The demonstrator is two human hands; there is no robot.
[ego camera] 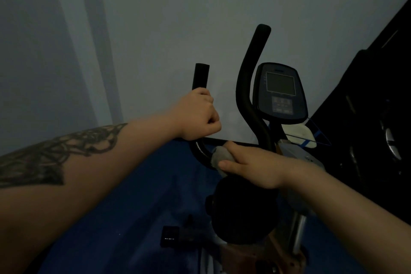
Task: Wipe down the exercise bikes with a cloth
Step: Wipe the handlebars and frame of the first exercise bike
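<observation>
While your left hand grips the left handlebar just below its foam end, fingers curled round the tube, your right hand presses a grey cloth onto the curved lower bar, thumb and fingers clamped on it. From the head view, you look to be partway through the handlebars of this exercise bike: the cloth sits low on the left bar's bend. The dim light hides which parts are already clean. I judge the right handlebar, the console, the black knob and the frame below are still to do. Count: one bike fully in view, two handlebars, one console, one cloth, two hands. Dark equipment stands at the right edge; what it is I cannot tell.
</observation>
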